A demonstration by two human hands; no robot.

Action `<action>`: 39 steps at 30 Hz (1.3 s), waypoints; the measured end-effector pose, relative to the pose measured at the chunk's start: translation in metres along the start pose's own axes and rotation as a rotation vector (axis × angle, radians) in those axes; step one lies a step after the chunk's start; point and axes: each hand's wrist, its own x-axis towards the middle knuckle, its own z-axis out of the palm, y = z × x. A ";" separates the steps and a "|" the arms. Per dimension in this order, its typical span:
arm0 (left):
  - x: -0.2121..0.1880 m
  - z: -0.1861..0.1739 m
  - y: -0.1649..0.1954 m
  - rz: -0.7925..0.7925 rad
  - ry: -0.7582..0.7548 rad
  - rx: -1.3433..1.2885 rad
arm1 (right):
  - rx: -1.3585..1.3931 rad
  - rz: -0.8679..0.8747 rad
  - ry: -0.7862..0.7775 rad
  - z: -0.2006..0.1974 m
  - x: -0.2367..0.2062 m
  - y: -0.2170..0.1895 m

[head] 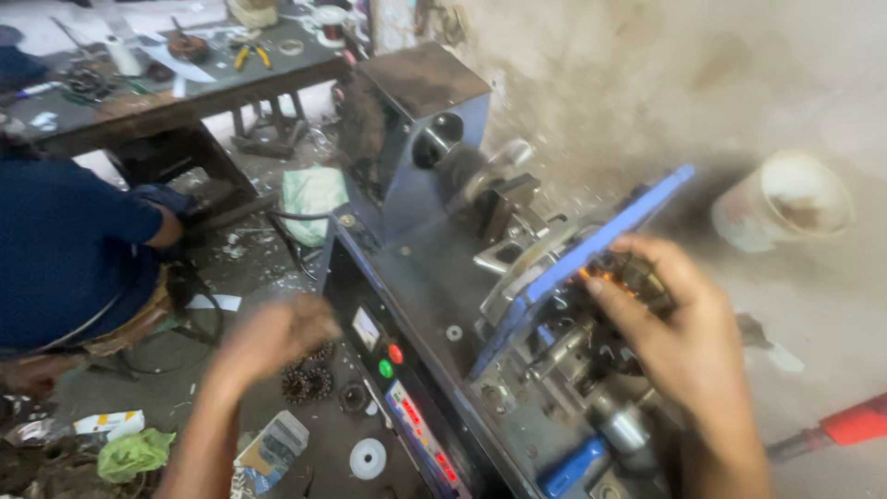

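At far left a person in a dark blue shirt (65, 249) crouches by a cluttered wooden bench (176, 83); the left hand (277, 337) hangs blurred above small dark toothed rotor cores (309, 379) on the floor, its grip impossible to tell; the right hand (684, 333) curls its fingers around a round copper-wound part (637, 275) seated on the grey metal winding machine (416, 166), beside its blue plate (591, 249).

A white bucket (783, 201) stands on the floor to the right of the grey machine's blue plate. Left of the machine, a person in a dark blue shirt (65, 249) sits low. Behind that person a wooden desk (185, 88) carries yellow-handled pliers (251, 55) and scattered tools. A green cloth (312, 194) lies at the machine's far left corner. A red-handled tool (845, 427) lies to its right.
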 end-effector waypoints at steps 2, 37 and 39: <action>0.027 -0.043 0.006 0.199 0.334 0.049 | 0.009 0.004 -0.004 0.001 0.001 -0.003; 0.135 0.015 0.132 0.276 0.059 -1.321 | -0.050 -0.066 -0.018 -0.006 0.003 0.002; 0.117 0.015 0.141 0.278 0.159 -1.206 | -0.050 -0.050 -0.018 -0.006 0.004 0.002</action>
